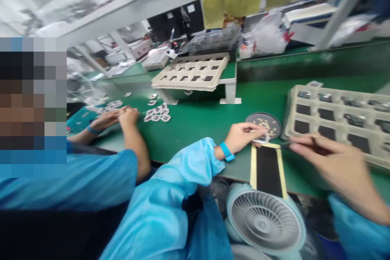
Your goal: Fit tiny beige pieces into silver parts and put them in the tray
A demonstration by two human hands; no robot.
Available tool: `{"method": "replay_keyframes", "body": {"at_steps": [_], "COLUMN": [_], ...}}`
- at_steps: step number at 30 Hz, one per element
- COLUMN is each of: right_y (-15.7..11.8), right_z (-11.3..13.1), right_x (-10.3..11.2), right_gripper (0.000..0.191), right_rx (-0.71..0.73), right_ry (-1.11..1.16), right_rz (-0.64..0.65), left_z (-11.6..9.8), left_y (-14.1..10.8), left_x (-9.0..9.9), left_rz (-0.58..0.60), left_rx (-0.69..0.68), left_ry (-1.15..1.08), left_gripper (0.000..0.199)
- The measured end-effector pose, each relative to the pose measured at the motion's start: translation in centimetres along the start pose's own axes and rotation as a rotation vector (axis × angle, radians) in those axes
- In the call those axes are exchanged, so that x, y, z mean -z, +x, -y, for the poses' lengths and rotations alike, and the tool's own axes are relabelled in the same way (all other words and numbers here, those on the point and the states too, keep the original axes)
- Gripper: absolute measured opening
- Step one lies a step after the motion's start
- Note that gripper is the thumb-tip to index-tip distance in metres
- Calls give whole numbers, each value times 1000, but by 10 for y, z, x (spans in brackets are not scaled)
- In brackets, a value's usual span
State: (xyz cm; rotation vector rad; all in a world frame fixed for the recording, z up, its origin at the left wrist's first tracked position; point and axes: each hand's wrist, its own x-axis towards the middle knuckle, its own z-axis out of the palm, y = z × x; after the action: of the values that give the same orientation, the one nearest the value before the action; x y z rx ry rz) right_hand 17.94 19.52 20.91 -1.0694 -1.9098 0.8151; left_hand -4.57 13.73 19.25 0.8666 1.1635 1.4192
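My left hand, a blue band at its wrist, pinches a small white-framed part at the table's edge. My right hand is closed around a thin dark tool, perhaps tweezers; blur hides its exact kind. The tool's tip points left toward the white part, close to the top of a black panel edged with yellow tape. Just behind my left hand lies a round dark dish with many tiny pale pieces.
A cream compartment tray with dark parts stands at right. Another cream tray rests on a raised stand. White-framed parts lie left of centre, near a co-worker's hands. A fan sits below the table edge.
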Motion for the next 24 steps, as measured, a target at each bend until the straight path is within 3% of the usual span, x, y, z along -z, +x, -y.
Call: {"method": "replay_keyframes", "body": {"at_steps": [4, 9, 16, 24], "right_y": [1, 4, 3, 4], "right_z": [8, 0, 2, 0], "right_x": [-29, -35, -34, -39], "right_gripper": [38, 29, 30, 36], "right_rx": [-193, -252, -209, -246], "right_ry": [369, 513, 480, 460], "right_rz": [99, 164, 262, 259], "left_z": [0, -2, 5, 9], "left_y": [3, 1, -7, -13], "left_x": [6, 7, -1, -1], "left_rz": [-75, 35, 173, 159], "left_rx": [-51, -118, -189, -235], "left_ry": [105, 79, 303, 432], "left_gripper": [44, 37, 62, 60]}}
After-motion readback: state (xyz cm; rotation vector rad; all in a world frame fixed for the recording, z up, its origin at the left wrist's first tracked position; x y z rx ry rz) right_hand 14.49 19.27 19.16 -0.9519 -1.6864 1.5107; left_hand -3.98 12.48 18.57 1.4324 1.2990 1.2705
